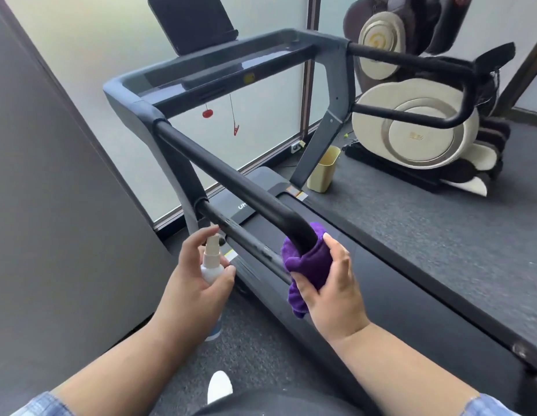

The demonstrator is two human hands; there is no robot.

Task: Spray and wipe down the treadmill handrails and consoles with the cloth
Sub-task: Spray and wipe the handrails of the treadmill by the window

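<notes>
— Right hand?
— Wrapped around a bunched purple microfibre cloth, fingers and thumb curled, pressing it against the near curved end of the black padded upper handrail of the grey treadmill. Cloth folded around the bend, a loose tail hanging below the palm.

— Left hand?
— Clamped on a small white spray bottle, upright, forefinger raised over the nozzle top, thumb on the near side. Bottle's bluish base just visible under the wrist. Nozzle close beside the thinner black lower handrail, apparently not touching.

— Console?
— Long dark glossy console panel across the front, well apart from both hands, with a black tablet-like screen tilted above it. Red safety key and clip on a red cord dangling beneath.

— Other side?
— Matching black looped handrail on the far right, untouched.

— Surroundings?
— Black running belt under the right hand; dark grey carpet all round. Pale yellow plastic bin standing by the right upright. Cream and brown massage chair behind. Frosted glass wall ahead, grey panel to the left. White shoe tip at the bottom edge.
</notes>
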